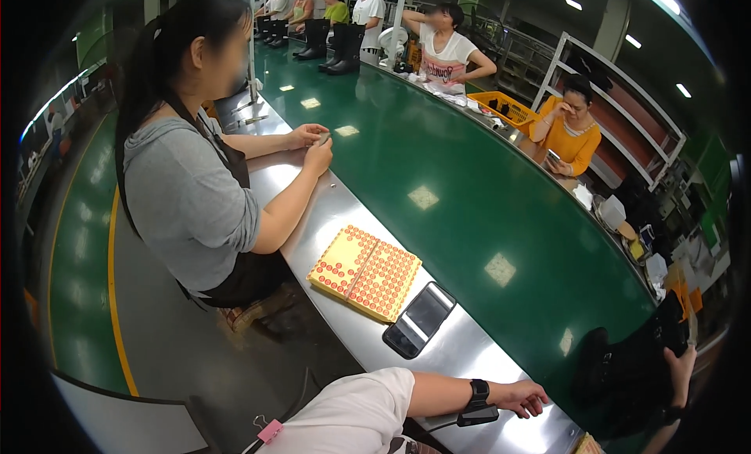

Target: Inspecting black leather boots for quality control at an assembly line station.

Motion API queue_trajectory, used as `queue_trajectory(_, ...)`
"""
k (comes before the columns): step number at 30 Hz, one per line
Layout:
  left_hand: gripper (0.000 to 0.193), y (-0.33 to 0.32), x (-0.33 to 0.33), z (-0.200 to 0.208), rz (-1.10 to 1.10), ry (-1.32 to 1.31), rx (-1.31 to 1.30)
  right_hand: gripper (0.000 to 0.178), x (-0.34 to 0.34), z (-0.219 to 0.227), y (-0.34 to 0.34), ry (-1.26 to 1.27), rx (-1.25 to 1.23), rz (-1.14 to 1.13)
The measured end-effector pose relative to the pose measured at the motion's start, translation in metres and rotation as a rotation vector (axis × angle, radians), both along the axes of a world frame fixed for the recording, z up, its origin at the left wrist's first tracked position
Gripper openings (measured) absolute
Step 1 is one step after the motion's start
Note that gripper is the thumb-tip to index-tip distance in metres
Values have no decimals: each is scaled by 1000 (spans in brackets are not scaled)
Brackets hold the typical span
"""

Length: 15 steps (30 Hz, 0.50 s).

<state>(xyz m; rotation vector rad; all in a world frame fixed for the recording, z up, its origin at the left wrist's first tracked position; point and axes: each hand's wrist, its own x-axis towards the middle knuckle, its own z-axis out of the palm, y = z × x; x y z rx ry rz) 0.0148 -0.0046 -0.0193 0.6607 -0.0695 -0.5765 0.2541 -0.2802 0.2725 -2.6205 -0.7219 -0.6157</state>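
Note:
My left hand (526,397) rests over the metal edge of the bench, its fingers loosely spread and nothing in them. A black band and a small dark box sit at that wrist. Far to the right, my right hand (680,369) grips a black boot (632,366) with buckle straps, dark against the green belt; whether a second boot lies with it I cannot tell. A black phone (420,319) lies on the bench beyond my left hand. Beside the phone is a banded stack of yellow sheets (366,272) covered in round red stickers.
A green conveyor belt (375,165) runs away beside the metal ledge (321,219). At my left a person in a grey top (192,196) holds something small. Two people sit across the belt, near a yellow crate (504,108). Black boots (344,47) stand farther along.

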Motion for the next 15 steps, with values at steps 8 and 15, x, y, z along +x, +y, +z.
queue_trajectory(8,30,4,0,3,5,-9,20,41,-27,69,134,-109,79,128)
queue_trajectory(15,29,7,-1,7,12,31,6,38,-70,101,243,-96,-25,157)
